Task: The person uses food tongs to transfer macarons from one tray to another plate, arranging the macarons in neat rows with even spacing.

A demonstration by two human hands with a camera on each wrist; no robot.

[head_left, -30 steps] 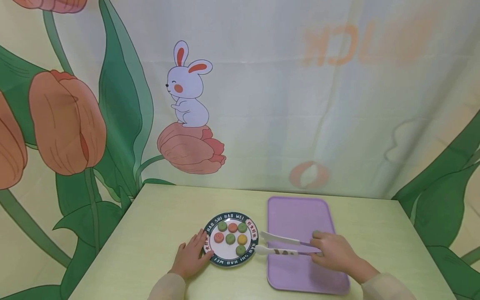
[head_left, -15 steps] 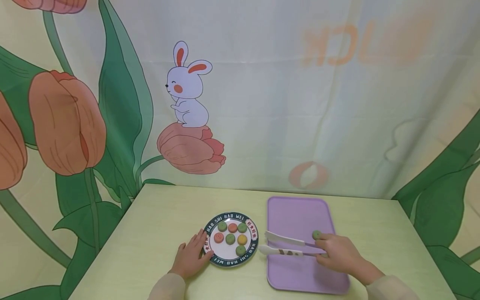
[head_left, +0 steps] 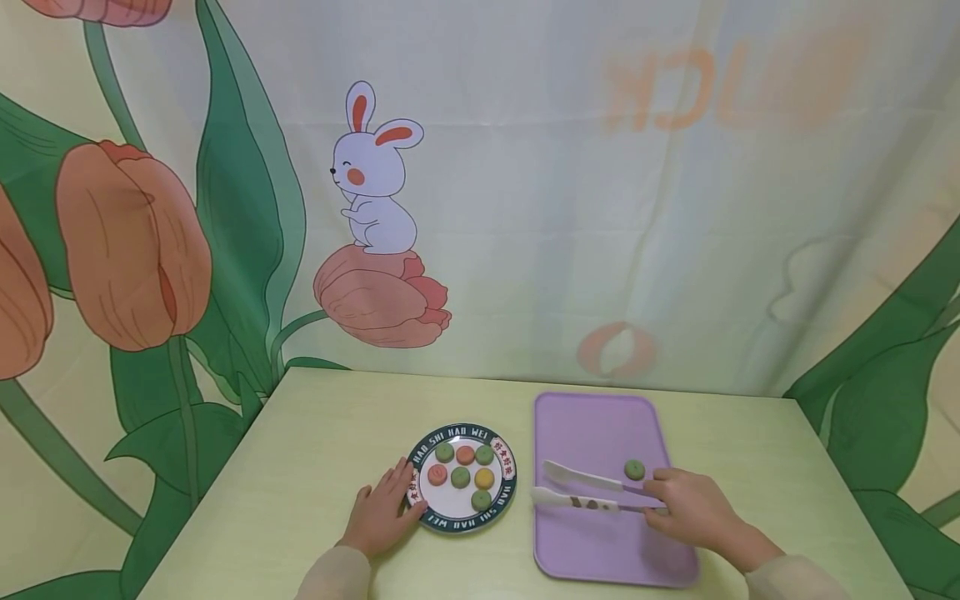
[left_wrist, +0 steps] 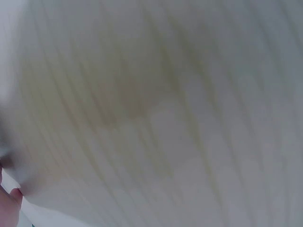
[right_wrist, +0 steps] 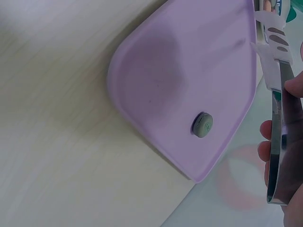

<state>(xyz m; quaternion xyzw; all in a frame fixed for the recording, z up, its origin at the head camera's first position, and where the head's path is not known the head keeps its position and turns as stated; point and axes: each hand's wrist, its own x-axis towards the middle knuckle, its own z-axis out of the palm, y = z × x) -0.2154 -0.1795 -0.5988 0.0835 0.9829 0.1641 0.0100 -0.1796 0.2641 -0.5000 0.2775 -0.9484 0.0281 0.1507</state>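
My right hand [head_left: 693, 506] grips a pair of tongs [head_left: 592, 503] with pale, patterned tips, held over the purple tray [head_left: 600, 554]. Nothing sits between the tongs' spread tips, which point left. A small green macaron [head_left: 633, 470] lies on the tray just beyond the tongs; the right wrist view shows this macaron [right_wrist: 203, 125] apart from them. My left hand [head_left: 381, 510] rests at the left side of a round plate [head_left: 462, 526], its thumb and fingers extended and touching the rim. On that plate are several green, pink and yellow macarons [head_left: 461, 477].
The tray lies right of the plate on a pale table [head_left: 330, 417]. A printed curtain [head_left: 510, 208] with a rabbit and tulips hangs behind the table's back edge. Sleeve fabric [left_wrist: 156, 113] covers most of the left wrist view.
My right hand has drawn the tongs rightward, away from the plate. The green macaron, mostly hidden by the fingers before, now shows fully on the tray. The left hand stays put.
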